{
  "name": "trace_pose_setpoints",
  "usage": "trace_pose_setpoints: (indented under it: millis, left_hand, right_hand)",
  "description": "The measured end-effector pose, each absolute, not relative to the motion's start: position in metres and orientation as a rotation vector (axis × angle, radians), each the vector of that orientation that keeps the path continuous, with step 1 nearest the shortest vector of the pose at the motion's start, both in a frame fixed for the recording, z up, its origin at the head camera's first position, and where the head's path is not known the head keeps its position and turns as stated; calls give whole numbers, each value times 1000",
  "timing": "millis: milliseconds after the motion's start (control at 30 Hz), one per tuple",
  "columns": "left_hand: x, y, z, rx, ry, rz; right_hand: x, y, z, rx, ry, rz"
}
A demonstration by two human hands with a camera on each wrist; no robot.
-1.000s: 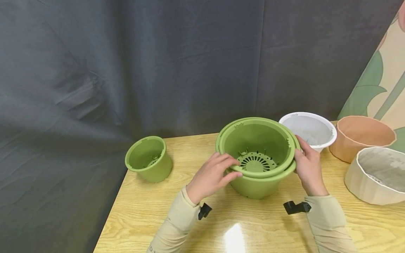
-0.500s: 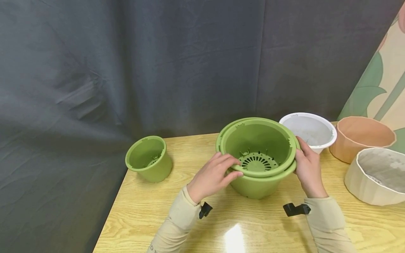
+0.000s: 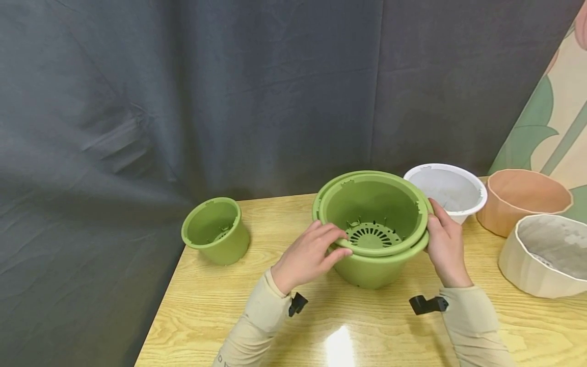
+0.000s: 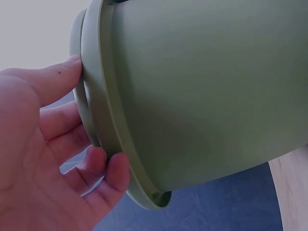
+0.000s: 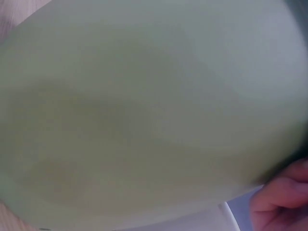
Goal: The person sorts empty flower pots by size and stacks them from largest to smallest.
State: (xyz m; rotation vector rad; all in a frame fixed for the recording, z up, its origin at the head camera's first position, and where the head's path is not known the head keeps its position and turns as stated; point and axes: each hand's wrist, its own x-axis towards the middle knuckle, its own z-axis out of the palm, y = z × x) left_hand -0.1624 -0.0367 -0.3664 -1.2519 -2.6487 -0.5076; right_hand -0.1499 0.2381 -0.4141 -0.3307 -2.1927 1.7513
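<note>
Two large green flowerpots are nested on the table, the inner pot (image 3: 373, 193) sitting slightly raised and off-centre in the outer pot (image 3: 369, 272). Slots and small pegs show in the inner pot's floor. At the front left, my left hand (image 3: 308, 255) pinches the inner pot's rim; in the left wrist view its thumb (image 4: 60, 79) presses that rim while the lower fingertips touch the outer rim. My right hand (image 3: 446, 250) grips the outer pot's rim on the right, its fingers partly hidden behind the pot. The outer pot's wall (image 5: 144, 110) fills most of the right wrist view.
A smaller green pot (image 3: 229, 244) stands at the table's left edge. A white pot (image 3: 440, 191) is close behind my right hand. Farther right are a terracotta-coloured pot (image 3: 497, 209) and a cream pot (image 3: 527, 265). A dark curtain (image 3: 275, 102) hangs behind the wooden table (image 3: 197, 306).
</note>
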Motion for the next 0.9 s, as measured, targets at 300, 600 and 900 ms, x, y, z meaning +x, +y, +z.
trace_pose_setpoints:
  millis: [300,600,900]
  left_hand:
    - [-163,-35,-366,-1254,-2666,-495]
    - [-163,-33,-366,-1223,-2699,-480]
    - [-163,-30,-364,-1181,-2703,-524]
  right_hand:
    - [-152,236,-415,-375,-2125,1780]
    - [-152,234,-417,-377,-2150,1672]
    - [-151,230,-413,-366,-2086,1683]
